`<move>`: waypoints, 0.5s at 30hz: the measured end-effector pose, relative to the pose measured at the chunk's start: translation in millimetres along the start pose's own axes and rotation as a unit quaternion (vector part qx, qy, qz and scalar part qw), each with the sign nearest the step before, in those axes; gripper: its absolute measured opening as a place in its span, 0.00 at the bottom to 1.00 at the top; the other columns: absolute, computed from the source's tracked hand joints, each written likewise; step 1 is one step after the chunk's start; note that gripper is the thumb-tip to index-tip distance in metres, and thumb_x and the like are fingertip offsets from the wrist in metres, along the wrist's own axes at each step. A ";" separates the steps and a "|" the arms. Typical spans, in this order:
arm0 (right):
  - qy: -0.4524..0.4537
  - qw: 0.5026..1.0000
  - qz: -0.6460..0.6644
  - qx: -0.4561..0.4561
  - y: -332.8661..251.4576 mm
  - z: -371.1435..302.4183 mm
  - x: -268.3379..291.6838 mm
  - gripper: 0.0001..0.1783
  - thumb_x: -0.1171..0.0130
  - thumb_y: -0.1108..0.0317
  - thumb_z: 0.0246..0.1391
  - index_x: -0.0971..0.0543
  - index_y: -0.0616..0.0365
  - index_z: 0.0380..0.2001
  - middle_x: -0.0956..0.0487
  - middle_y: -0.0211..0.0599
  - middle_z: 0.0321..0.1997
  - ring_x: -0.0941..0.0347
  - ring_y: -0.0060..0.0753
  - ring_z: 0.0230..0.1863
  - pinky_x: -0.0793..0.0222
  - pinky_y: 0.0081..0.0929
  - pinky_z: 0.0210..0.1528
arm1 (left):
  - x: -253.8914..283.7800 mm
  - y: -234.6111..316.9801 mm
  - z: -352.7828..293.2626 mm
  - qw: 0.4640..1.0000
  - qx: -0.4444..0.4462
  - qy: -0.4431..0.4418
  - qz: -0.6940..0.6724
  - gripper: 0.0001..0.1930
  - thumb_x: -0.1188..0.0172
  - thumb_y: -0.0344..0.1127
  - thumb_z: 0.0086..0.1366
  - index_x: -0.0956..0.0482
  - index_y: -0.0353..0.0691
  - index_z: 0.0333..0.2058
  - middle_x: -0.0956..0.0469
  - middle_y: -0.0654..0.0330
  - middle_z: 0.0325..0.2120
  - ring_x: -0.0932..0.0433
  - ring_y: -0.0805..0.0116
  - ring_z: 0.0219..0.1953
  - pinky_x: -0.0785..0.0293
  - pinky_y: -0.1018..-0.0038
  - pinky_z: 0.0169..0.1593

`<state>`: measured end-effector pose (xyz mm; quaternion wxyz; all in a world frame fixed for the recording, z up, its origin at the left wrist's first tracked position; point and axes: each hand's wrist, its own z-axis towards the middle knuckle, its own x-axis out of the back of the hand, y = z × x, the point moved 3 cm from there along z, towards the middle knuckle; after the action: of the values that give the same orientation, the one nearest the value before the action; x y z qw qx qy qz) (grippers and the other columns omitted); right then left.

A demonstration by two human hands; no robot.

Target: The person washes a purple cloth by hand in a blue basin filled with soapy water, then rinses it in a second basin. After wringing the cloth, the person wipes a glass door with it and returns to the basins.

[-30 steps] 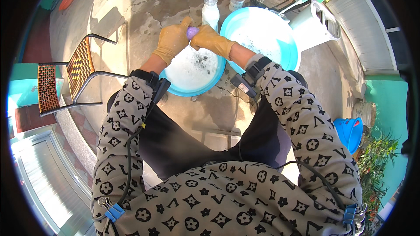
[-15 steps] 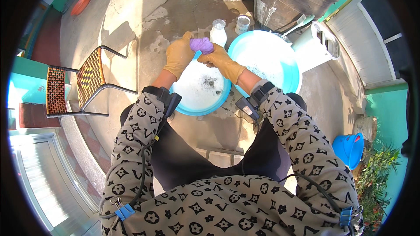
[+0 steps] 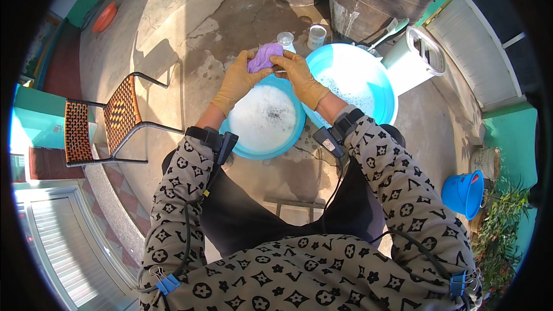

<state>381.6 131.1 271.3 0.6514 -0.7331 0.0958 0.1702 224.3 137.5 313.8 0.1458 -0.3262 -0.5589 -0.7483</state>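
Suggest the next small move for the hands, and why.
I'd probably lower the bunched purple cloth into the smaller blue basin: the left hand and right hand both grip it near that basin's far rim, and suds lie inside, on the person's side of the cloth.

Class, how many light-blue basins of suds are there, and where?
2: the smaller basin is below the purple cloth in the picture; the larger basin is to its right. Neither is fully hidden.
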 end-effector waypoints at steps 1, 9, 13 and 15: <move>-0.002 1.000 0.012 -0.004 0.8 1.5 2.5 0.09 0.45 0.64 0.54 0.22 0.55 0.37 0.22 0.28 0.33 0.29 0.20 0.36 0.33 0.21 0.40 | -1.3 -2.1 0.0 0.996 0.050 -0.031 -0.068 0.26 0.36 0.48 0.58 0.33 0.37 0.46 0.22 0.53 0.36 0.21 0.64 0.33 0.25 0.71 0.35; -0.011 0.997 0.073 0.024 -1.7 5.7 6.2 0.13 0.51 0.73 0.51 0.23 0.59 0.39 0.22 0.32 0.36 0.27 0.25 0.36 0.29 0.23 0.44 | -5.9 -1.3 -2.8 0.927 0.122 -0.071 -0.349 0.20 0.43 0.45 0.65 0.29 0.35 0.47 0.23 0.58 0.36 0.24 0.75 0.36 0.27 0.79 0.36; -0.039 0.998 0.049 0.012 -10.6 -2.5 -3.0 0.15 0.50 0.71 0.52 0.24 0.56 0.43 0.23 0.30 0.38 0.28 0.23 0.40 0.32 0.24 0.47 | -6.7 -6.6 2.4 0.973 0.085 -0.026 -0.213 0.14 0.43 0.40 0.66 0.28 0.36 0.42 0.23 0.61 0.32 0.26 0.78 0.35 0.30 0.82 0.39; -0.042 0.997 0.059 0.010 -15.0 -6.8 -6.2 0.17 0.49 0.72 0.52 0.25 0.57 0.47 0.23 0.30 0.40 0.28 0.24 0.41 0.32 0.24 0.48 | -9.7 -9.3 4.4 0.977 0.066 -0.011 -0.201 0.11 0.43 0.39 0.66 0.29 0.37 0.39 0.24 0.62 0.29 0.26 0.78 0.33 0.29 0.81 0.38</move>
<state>382.1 125.9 288.1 0.6511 -0.7118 0.1129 0.2380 227.5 143.2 301.4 0.0071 -0.2050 -0.6629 -0.7200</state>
